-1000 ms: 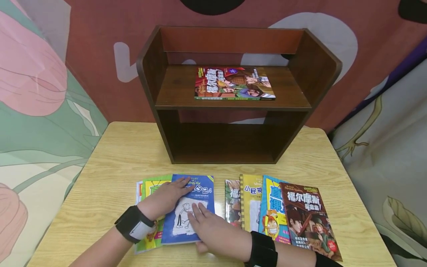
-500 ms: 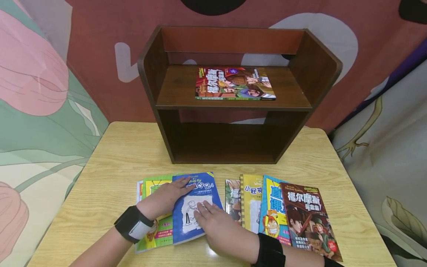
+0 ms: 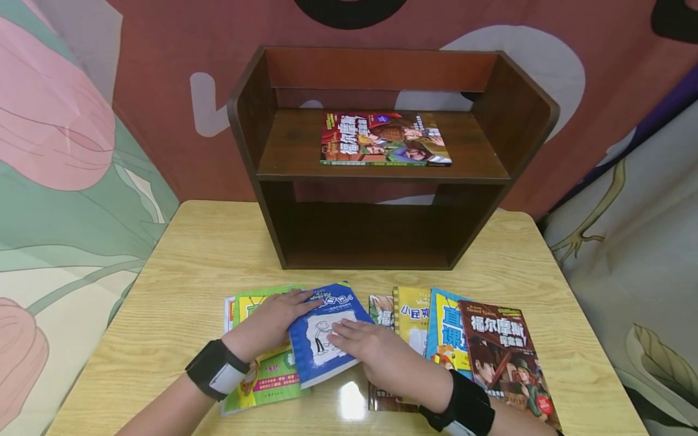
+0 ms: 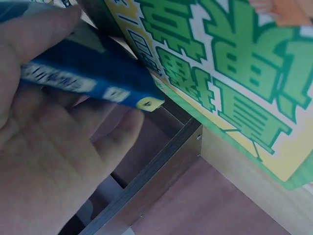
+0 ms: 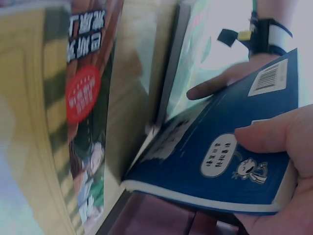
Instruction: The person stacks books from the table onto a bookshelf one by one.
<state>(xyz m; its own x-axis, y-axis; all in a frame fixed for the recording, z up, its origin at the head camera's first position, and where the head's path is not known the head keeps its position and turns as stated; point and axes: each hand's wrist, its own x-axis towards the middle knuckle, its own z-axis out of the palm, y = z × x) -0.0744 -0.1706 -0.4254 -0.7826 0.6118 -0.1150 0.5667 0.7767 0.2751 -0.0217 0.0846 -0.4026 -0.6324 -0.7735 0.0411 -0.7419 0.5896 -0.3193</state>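
Note:
A blue book (image 3: 323,366) is held tilted between both hands, its cover up and turned a little. My left hand (image 3: 271,323) grips its spine side, with fingers lying over the cover and the thumb on the other face in the left wrist view. My right hand (image 3: 377,352) pinches the lower right side, its thumb pressing the back cover (image 5: 195,147) in the right wrist view. Beneath the left hand lies a green book (image 3: 279,376), partly covered, on another book's edge. The right forearm passes over a yellow book (image 3: 412,310) and a light blue book (image 3: 451,327).
A dark brown two-tier shelf (image 3: 382,179) stands behind the books; one red-covered book (image 3: 385,140) lies flat on its upper board. At the right rests a brown comic-style book (image 3: 504,348), and another brown book (image 3: 381,309) shows beside the yellow one. The wooden table (image 3: 212,242) carries everything.
The blue book has slid rightward off the green one and turned, its right side swinging upward. My right hand moved up and right with it; the left stayed nearly in place.

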